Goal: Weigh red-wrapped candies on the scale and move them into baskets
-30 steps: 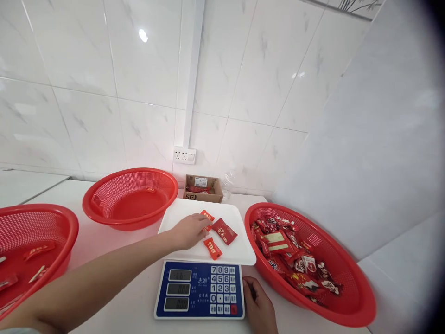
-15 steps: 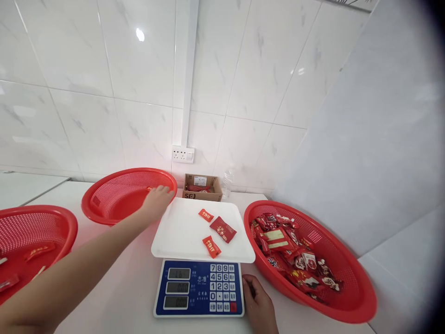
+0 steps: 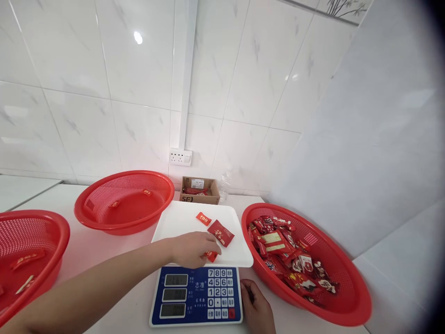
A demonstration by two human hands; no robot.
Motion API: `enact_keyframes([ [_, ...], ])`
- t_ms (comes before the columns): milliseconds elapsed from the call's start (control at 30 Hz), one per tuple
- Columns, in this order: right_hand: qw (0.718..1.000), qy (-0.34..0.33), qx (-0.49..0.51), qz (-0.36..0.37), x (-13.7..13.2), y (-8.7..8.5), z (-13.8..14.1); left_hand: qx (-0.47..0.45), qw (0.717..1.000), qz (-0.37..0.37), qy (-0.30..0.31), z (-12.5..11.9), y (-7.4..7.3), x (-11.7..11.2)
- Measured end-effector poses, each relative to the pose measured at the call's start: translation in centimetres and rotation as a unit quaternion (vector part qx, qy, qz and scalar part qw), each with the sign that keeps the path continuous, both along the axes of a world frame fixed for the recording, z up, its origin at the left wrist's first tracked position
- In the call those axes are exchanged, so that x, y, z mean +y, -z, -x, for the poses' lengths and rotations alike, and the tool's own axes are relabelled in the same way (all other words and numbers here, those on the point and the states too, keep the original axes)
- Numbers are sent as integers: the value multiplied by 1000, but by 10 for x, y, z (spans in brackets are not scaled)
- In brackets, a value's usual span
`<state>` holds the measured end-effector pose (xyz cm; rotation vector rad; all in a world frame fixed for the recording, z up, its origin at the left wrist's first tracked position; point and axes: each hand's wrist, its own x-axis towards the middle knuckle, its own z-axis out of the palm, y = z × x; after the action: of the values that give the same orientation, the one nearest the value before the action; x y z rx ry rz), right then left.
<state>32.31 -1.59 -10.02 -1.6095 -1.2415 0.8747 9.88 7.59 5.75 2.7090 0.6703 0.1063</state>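
Pinching, apparently, a red packet [image 3: 211, 254] on the tray [image 3: 174, 227]: left hand [image 3: 193, 248]. Right hand [image 3: 255, 307] slack, empty, on table [image 3: 104, 250] beside scale [image 3: 194, 294].

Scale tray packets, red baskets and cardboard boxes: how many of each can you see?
Red packets on the scale tray: 3
Red baskets: 3
Cardboard boxes: 1
Total: 7

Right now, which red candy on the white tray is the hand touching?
The small packet at the tray's front edge, nearest the keypad: the left hand rests on it. The other two packets lie farther back, untouched.
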Motion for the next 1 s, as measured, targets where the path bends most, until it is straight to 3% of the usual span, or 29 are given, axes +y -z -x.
enact_keyframes([
  [267,1000,6,-12,-1,-1,-3,1,7,978,-70,-195,-2,14,33],
  [467,1000,-5,-20,0,0,-5,3,27,964,-102,-243,-13,22,61],
  [600,1000,7,-11,-22,1,0,3,35,955,-119,-268,-17,20,67],
  [700,999,10,2,-34,2,6,3,20,952,-138,-272,-24,11,61],
  [800,999,3,6,-33,2,9,2,7,959,-152,-240,-38,4,49],
  [1000,999,-6,-2,-31,3,11,-1,22,973,-159,-164,-59,12,35],
])
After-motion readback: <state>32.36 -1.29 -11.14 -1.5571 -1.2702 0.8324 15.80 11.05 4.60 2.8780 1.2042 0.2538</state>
